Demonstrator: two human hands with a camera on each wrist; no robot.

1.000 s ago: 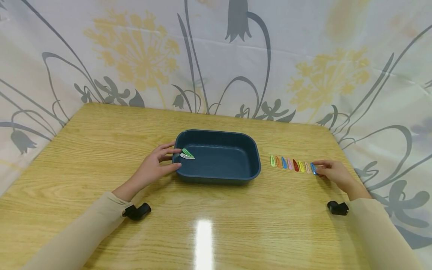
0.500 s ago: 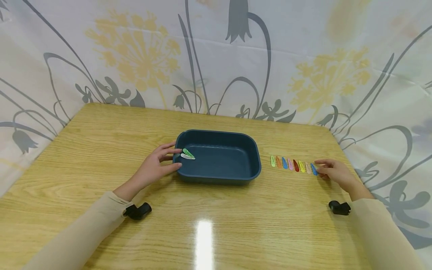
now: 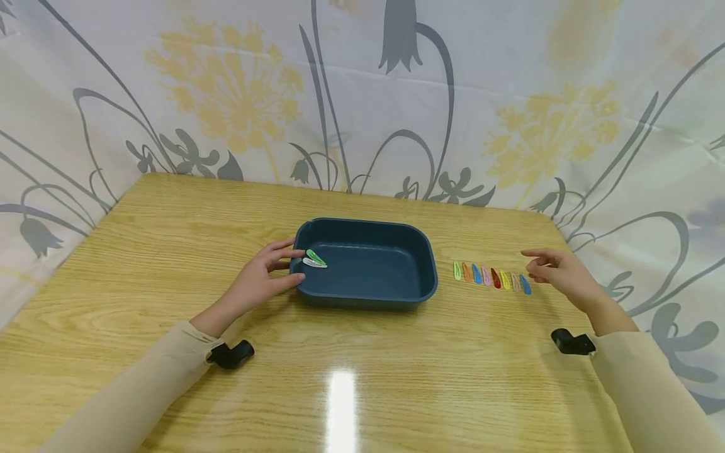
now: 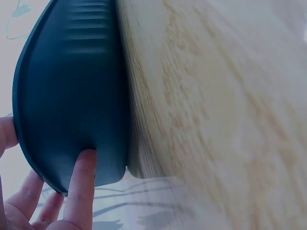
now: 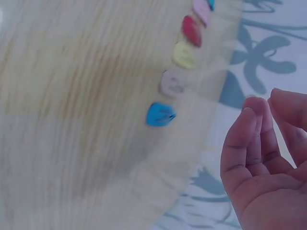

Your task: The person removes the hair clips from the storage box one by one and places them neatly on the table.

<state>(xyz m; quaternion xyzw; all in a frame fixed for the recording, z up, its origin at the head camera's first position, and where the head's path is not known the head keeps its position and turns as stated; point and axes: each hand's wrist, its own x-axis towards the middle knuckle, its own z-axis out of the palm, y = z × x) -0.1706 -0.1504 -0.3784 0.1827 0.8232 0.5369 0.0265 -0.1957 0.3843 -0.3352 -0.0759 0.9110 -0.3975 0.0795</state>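
Note:
A dark blue tray (image 3: 426, 277) sits mid-table with a green clip (image 3: 316, 257) and a white clip (image 3: 313, 263) by its left rim. My left hand (image 3: 262, 277) rests against the tray's left wall (image 4: 67, 96), fingers straight, thumb (image 4: 79, 187) on the outside. A row of several coloured hair clips (image 3: 490, 277) lies right of the tray, ending in a blue clip (image 3: 525, 284) (image 5: 160, 114). My right hand (image 3: 557, 272) hovers above the table just right of that row, fingers loosely curved (image 5: 254, 148), holding nothing.
The wooden table (image 3: 170, 264) is walled by a floral curtain (image 3: 362, 94) behind and on both sides. Its right edge runs close beside my right hand. Black wrist cameras (image 3: 231, 355) (image 3: 572, 343) sit at both sleeves.
My right hand has let go of the blue clip at the row's end and lifted up and slightly right. The left hand and the tray have not moved.

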